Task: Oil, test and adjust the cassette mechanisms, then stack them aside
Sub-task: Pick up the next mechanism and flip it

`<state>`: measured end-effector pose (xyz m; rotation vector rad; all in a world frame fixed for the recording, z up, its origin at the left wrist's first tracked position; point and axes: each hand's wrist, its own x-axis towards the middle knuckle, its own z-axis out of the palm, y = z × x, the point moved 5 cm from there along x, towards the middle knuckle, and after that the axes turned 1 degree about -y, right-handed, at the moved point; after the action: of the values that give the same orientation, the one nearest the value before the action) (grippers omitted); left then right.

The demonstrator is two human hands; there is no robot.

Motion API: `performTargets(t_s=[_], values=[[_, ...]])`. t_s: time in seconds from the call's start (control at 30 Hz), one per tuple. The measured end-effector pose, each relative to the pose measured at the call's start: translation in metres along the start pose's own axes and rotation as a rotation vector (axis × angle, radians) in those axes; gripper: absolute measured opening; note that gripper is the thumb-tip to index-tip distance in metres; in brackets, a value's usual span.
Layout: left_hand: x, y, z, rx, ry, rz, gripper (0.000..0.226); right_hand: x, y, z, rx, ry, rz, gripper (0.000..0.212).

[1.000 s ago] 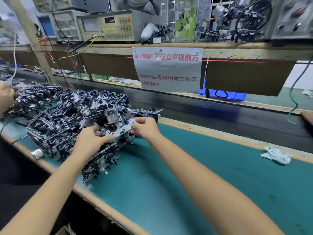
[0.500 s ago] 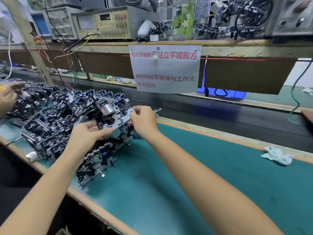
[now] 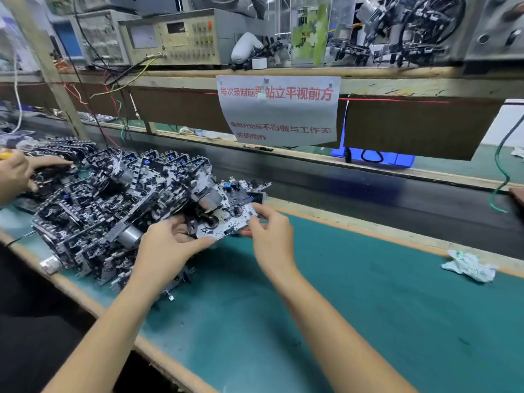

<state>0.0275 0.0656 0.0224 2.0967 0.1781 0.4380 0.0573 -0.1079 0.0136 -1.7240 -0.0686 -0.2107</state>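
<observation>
A cassette mechanism (image 3: pixel 226 215), a metal plate with a silver motor and black wheels, is held between my two hands just above the green bench mat. My left hand (image 3: pixel 170 248) grips its near left edge, thumb on top. My right hand (image 3: pixel 270 236) pinches its right edge with thumb and fingers. To the left lies a big heap of stacked cassette mechanisms (image 3: pixel 107 205), which the held one touches or overlaps at its left side.
Another person's hand (image 3: pixel 17 173) works at the far left of the heap. A crumpled white cloth (image 3: pixel 467 266) lies on the green mat (image 3: pixel 340 321) at right. A dark conveyor belt (image 3: pixel 368 194) runs behind, under a shelf with test instruments (image 3: pixel 170 38) and a paper sign (image 3: pixel 279 109).
My hands have lifted the mechanism off the top of the heap and drawn it slightly toward me and to the right. The other person's hand has moved further onto the heap.
</observation>
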Motion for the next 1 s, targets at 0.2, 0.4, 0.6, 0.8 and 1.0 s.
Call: performTargets(t_s=[0.2, 0.4, 0.6, 0.8, 1.0], values=[[0.006, 0.017, 0.021, 0.137, -0.078, 0.035, 0.04, 0.0, 0.009, -0.023, 0.076, 0.061, 0.038, 0.029], [-0.02, 0.013, 0.064, 0.131, -0.156, 0.093, 0.044, -0.021, 0.039, -0.063, 0.05, 0.127, 0.105, 0.023], [-0.042, 0.013, 0.114, -0.032, -0.291, 0.086, 0.046, -0.041, 0.054, -0.116, 0.007, 0.222, 0.127, 0.025], [-0.063, 0.003, 0.168, -0.205, -0.512, -0.055, 0.048, -0.05, 0.059, -0.158, -0.355, 0.272, 0.161, 0.026], [-0.07, 0.006, 0.189, 0.012, -0.478, 0.088, 0.066, -0.068, 0.085, -0.172, -0.73, 0.222, 0.254, 0.034]])
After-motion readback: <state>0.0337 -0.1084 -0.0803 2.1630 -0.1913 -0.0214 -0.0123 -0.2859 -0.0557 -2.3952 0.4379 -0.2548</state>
